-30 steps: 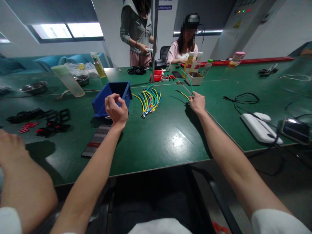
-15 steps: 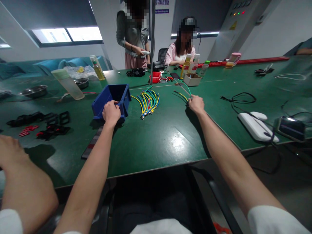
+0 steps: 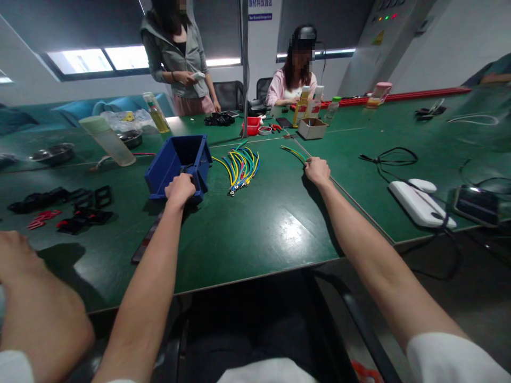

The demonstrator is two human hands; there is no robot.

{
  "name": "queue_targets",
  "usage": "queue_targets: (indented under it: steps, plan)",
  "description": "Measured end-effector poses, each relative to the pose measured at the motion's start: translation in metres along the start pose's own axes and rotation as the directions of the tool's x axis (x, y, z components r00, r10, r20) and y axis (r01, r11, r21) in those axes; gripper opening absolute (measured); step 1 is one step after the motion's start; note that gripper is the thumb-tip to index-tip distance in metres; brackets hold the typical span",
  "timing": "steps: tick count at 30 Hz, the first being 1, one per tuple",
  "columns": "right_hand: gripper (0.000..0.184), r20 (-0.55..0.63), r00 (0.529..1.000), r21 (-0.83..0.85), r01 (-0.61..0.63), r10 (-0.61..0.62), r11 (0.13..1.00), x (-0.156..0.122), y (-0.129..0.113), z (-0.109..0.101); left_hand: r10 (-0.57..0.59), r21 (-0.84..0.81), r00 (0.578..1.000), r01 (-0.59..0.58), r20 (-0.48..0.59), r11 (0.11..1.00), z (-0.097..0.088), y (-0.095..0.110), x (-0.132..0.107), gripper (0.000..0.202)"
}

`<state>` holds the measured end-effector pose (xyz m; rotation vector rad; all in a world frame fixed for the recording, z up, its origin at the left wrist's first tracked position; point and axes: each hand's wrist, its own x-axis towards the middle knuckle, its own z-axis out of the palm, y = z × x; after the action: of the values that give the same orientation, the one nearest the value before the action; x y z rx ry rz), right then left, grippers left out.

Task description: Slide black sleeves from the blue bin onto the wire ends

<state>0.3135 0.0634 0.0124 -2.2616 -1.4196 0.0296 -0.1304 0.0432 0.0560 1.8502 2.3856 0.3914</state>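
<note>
My left hand (image 3: 180, 188) is closed over the near edge of a blue plastic bin (image 3: 157, 173); its fingertips are partly hidden. Over to the right, my right hand (image 3: 318, 171) is closed on the near ends of yellow and green wires (image 3: 293, 152), whose far ends lie on the table. Between my hands is a fanned bunch of yellow, green and blue wires (image 3: 242, 166), with metal ring terminals (image 3: 232, 191) at the near ends.
Another person's arm (image 3: 43, 292) rests at the left, near black and red parts (image 3: 85, 217). A small cardboard box (image 3: 312, 129) and bottles stand behind. On the right are a white device (image 3: 419, 205) and a black cable (image 3: 393, 158). Two people are across the green table (image 3: 255, 250).
The green wire that stood up from my right hand now lies lower, alongside the yellow one. My left hand stays at the bin. The standing person across the table has shifted left.
</note>
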Motion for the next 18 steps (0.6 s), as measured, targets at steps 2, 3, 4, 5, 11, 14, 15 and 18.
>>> queue_targets:
  steps: [2, 3, 4, 5, 11, 14, 15, 18]
  plan:
    - [0.035, 0.001, 1.0, 0.0, -0.008, 0.008, 1.0, 0.0001, 0.0002, 0.0006, -0.005, -0.007, 1.0, 0.005, -0.009, 1.0, -0.0001, 0.0007, -0.0003, 0.033]
    - [0.035, 0.0, 1.0, 0.002, -0.011, 0.011, 1.0, 0.0001, 0.0001, 0.0007, -0.006, -0.013, 1.0, 0.006, -0.014, 1.0, -0.0001, 0.001, -0.0004, 0.032]
    - [0.035, -0.004, 1.0, 0.004, -0.014, 0.014, 1.0, -0.0001, 0.0, 0.0009, -0.007, -0.019, 1.0, 0.007, -0.018, 1.0, -0.0001, 0.0013, -0.0004, 0.032]
    - [0.035, -0.009, 1.0, 0.005, -0.016, 0.017, 1.0, -0.0003, -0.0001, 0.0009, -0.006, -0.025, 1.0, 0.005, -0.022, 1.0, -0.0001, 0.0015, -0.0004, 0.032]
    - [0.035, -0.029, 0.999, 0.0, -0.021, 0.021, 1.0, -0.0019, -0.0015, 0.0017, 0.0, -0.04, 0.999, -0.002, -0.038, 0.999, -0.0002, 0.0017, 0.0001, 0.03]
    - [0.036, -0.024, 1.0, -0.007, -0.015, 0.015, 1.0, -0.0021, -0.0016, 0.0029, 0.009, -0.047, 0.999, -0.011, -0.039, 0.999, 0.0007, 0.001, 0.0009, 0.029]
    - [0.036, -0.025, 1.0, -0.006, -0.011, 0.011, 1.0, -0.0021, -0.0015, 0.0033, 0.012, -0.051, 0.999, -0.014, -0.042, 0.999, 0.0012, 0.0007, 0.0012, 0.03]
    - [0.036, -0.031, 1.0, -0.005, 0.004, -0.004, 1.0, -0.0021, -0.0012, 0.0044, 0.016, -0.087, 0.996, -0.024, -0.085, 0.996, 0.0033, 0.0, 0.0019, 0.032]
